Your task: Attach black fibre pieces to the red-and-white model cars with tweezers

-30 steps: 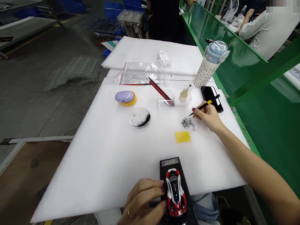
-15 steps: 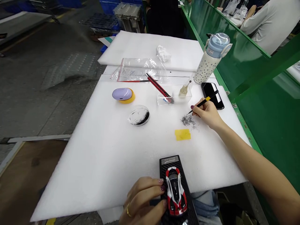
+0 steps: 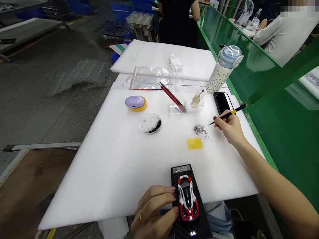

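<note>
My right hand pinches a thin black tool with a yellow band, its tip just right of a small pile of fine black fibres on the white foam sheet. A yellow square pad lies just below the pile. My left hand grips the left side of a black base carrying a red and white model car at the near edge.
A round clear dish of black fibres, a purple case on a yellow disc, a clear box with a small bottle, a red and black knife, a phone, a dotted bottle. Green conveyor at right; other people behind.
My right hand has drawn the tool a little right, away from the fibre pile. My left hand stays on the car base.
</note>
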Motion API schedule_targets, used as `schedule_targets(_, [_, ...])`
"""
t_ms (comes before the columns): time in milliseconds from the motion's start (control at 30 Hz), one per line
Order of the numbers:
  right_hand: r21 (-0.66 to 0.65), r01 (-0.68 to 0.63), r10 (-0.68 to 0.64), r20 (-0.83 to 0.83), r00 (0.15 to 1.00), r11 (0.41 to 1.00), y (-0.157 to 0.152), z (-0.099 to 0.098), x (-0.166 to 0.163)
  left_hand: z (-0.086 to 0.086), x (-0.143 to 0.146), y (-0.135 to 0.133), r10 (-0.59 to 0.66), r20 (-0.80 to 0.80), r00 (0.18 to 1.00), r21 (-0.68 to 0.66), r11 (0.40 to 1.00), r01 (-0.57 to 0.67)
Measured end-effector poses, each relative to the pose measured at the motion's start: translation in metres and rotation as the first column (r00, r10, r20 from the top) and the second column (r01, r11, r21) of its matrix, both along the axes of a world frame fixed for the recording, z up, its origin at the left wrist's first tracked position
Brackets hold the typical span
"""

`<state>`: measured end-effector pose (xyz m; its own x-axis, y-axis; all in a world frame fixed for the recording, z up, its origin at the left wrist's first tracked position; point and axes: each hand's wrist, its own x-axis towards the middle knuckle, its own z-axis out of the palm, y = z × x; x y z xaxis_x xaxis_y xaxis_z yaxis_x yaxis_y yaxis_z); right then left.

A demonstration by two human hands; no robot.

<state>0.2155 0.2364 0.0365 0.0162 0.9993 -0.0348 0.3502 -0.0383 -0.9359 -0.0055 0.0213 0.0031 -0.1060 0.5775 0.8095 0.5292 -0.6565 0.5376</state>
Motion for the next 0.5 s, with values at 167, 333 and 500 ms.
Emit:
schedule_targets(167, [-0.029,-0.003,0.006,0.099,0.995,1.000,0.0045,-0.0023,0.0091,0.0012,0.0006,0.0012,0.008,-0.015,1.000,0.026,1.000,-0.008])
schedule_targets(333, [-0.053,0.028,-0.026,0.037,0.999,0.998,0.0078,-0.0030,0.0089,-0.0019,0.0054,-0.0016,0.083,0.032,0.996,-0.013,0.996,-0.083])
schedule_targets(500, [-0.054,0.032,-0.028,0.081,0.996,0.998,0.0097,-0.0073,0.0081,-0.0003,0.0047,-0.0029,0.071,0.040,0.997,-0.014,0.997,-0.070])
